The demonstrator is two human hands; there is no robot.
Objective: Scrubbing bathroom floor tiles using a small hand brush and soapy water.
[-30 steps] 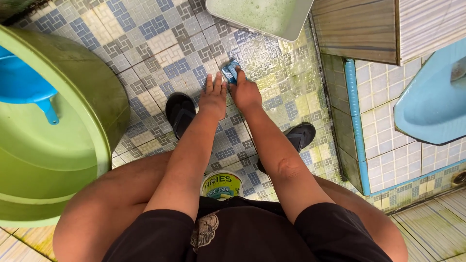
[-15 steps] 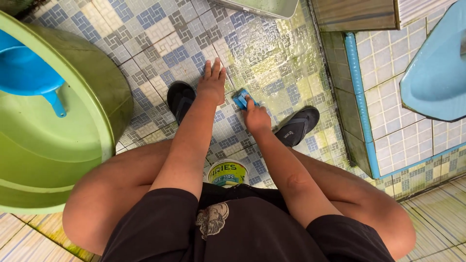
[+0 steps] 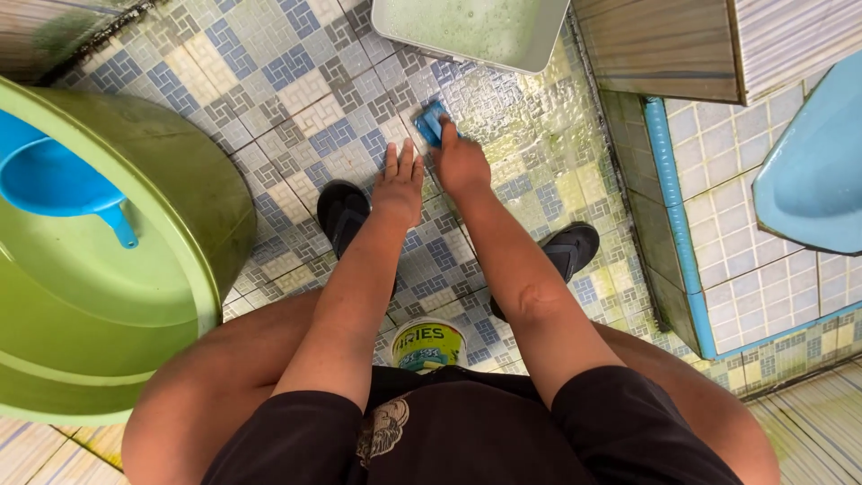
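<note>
Two bare hands are reaching down to a patterned tile floor [image 3: 296, 81] as the person squats, seen from above. The right hand [image 3: 460, 163] is gripping a small blue scrub brush [image 3: 432, 122], fingers curled over its back, pressing it against the wet, greenish tiles at about twelve o'clock from the hand. Compared with half a second ago, this hand is now stretching farther out toward twelve o'clock, carrying the brush away from the feet and closer to the pale rectangular tray [image 3: 467, 31] at the top edge. The left hand [image 3: 399, 184] is lying open and flat on the floor, fingers together, just beside the right hand at its nine o'clock; it is staying in nearly the same spot as before.

Moving outward, a black sandal [image 3: 344, 214] is sitting at seven o'clock from the left hand, and another black sandal [image 3: 567, 249] at four o'clock from the right hand. A small round tub [image 3: 428, 344] is standing between the knees at six o'clock. A large green basin [image 3: 117, 296] holding a blue dipper [image 3: 58, 180] is filling the nine o'clock side. A light blue squat toilet [image 3: 813, 175] on a raised tiled step is showing at three o'clock.
</note>
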